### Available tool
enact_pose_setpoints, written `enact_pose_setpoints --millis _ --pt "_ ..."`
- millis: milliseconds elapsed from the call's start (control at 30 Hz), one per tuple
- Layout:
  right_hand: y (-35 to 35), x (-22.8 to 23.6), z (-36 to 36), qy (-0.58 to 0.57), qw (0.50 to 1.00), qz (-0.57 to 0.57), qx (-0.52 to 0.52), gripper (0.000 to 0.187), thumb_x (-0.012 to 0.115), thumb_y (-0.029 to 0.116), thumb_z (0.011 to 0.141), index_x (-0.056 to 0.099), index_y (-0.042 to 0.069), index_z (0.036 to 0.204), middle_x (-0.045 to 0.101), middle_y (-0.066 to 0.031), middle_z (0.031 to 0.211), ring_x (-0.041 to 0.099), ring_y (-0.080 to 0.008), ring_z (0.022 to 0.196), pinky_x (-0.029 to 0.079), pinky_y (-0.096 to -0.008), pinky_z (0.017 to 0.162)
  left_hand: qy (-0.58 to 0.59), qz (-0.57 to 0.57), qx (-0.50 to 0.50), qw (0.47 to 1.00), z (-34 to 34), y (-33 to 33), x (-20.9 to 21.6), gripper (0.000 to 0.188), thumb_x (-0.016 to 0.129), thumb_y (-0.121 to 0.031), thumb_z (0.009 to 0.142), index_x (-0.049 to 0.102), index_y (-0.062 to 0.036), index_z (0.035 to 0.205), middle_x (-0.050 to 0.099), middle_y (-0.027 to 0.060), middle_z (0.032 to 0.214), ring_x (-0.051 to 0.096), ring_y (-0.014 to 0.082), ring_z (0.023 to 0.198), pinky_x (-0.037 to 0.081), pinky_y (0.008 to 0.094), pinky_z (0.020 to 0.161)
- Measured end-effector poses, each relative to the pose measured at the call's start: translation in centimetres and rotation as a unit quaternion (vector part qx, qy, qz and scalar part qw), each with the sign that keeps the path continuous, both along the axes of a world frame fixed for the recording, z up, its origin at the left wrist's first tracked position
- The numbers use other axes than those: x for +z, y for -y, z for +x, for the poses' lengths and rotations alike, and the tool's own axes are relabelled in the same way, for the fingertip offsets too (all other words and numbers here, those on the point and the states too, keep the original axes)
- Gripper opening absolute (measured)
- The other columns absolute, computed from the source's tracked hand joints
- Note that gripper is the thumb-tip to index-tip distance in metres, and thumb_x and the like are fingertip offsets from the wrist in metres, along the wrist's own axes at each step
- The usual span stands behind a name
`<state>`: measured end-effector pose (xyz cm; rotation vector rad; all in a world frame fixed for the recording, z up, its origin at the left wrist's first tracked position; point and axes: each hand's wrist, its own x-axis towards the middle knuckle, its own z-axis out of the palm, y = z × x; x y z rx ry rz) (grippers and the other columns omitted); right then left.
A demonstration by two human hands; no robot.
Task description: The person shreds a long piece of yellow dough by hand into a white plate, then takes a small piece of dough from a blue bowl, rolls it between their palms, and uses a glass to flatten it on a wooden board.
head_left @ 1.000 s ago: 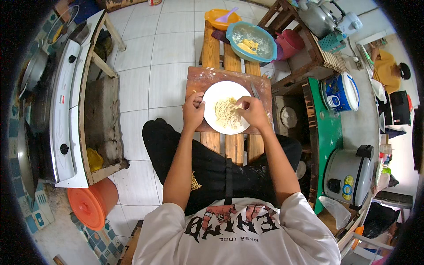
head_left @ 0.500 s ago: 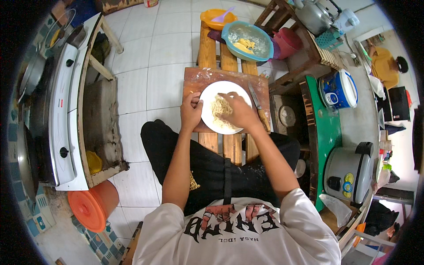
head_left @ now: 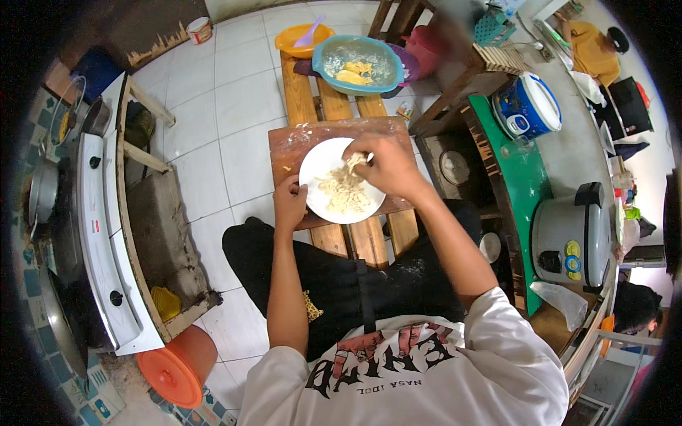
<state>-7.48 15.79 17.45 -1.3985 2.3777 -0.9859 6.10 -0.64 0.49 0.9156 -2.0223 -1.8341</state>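
A white plate (head_left: pixel 313 157) rests on a wooden board (head_left: pixel 284 145) in front of me. Pale, floury dough strips (head_left: pixel 344 196) lie spread over its middle. My right hand (head_left: pixel 389 169) is closed on a clump of these strips (head_left: pixel 357 162), held just above the plate's right side. At the plate's left rim, my left hand (head_left: pixel 290 204) grips the edge with curled fingers, the thumb against the rim. Beyond the board stands a turquoise bowl (head_left: pixel 392 79) dusted with flour, with yellowish dough pieces (head_left: pixel 355 72) inside.
Slatted wooden bench (head_left: pixel 334 105) under the board. An orange bowl (head_left: pixel 284 44) with a purple spoon (head_left: pixel 310 33) stands behind. On the left is a stove (head_left: pixel 106 234), with an orange bucket (head_left: pixel 174 373) below. At right, a green-topped counter (head_left: pixel 522 213) and a grey rice cooker (head_left: pixel 572 231).
My right hand has risen from the heap of dough strips with a clump in its fingers. The strips on the plate lie more spread out. The whole view has shifted and turned slightly.
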Motion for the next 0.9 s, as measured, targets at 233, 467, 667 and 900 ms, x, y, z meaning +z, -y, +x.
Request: enact_pose_setpoints --millis 233,467,667,900 --pt "0.5 1.7 0.9 -0.017 0.998 -0.056 0.034 0.016 0.067 0.004 0.077 0.07 0.003 0.093 0.067 -0.0154 0.093 0.065 -0.0297 0.087 0.051 -0.036 0.072 -0.03 0.009 0.021 0.999 0.0 0.2 -0.7 0.021 0.057 -0.001 0.089 0.063 0.0058 0.108 0.065 0.0104 0.075 0.06 0.0136 0.053 0.048 0.0271 0.041" --pt "-2.2 -0.1 0.7 0.053 0.993 -0.005 -0.109 0.03 0.067 0.025 0.087 0.064 -0.002 0.074 0.055 -0.0164 0.061 0.056 -0.0276 0.056 0.042 -0.0391 0.055 -0.024 0.031 0.007 0.999 0.8 0.4 -0.5 0.025 0.06 -0.004 0.091 0.061 0.0083 0.113 0.069 0.0109 0.084 0.063 0.0118 0.063 0.049 0.0246 0.047" --pt "-7.3 -5.4 -1.0 0.13 0.964 -0.105 -0.208 0.019 0.063 0.012 0.089 0.061 -0.003 0.078 0.046 -0.0043 0.056 0.039 -0.0104 0.054 0.033 -0.0314 0.05 -0.081 0.043 0.091 0.992 1.5 1.5 -0.2 0.024 0.056 0.0 0.092 0.059 0.0082 0.114 0.067 0.0101 0.079 0.059 0.0105 0.057 0.048 0.0246 0.045" --pt "-9.7 -8.6 -1.7 0.193 0.949 -0.123 -0.215 0.038 0.062 -0.001 0.084 0.057 0.004 0.121 0.058 -0.0086 0.1 0.054 -0.0155 0.084 0.046 -0.0291 0.074 -0.053 0.027 0.22 0.974 1.4 4.4 1.2 0.035 0.056 -0.002 0.093 0.05 0.0099 0.125 0.068 0.0148 0.09 0.063 0.0127 0.065 0.052 0.0259 0.052"
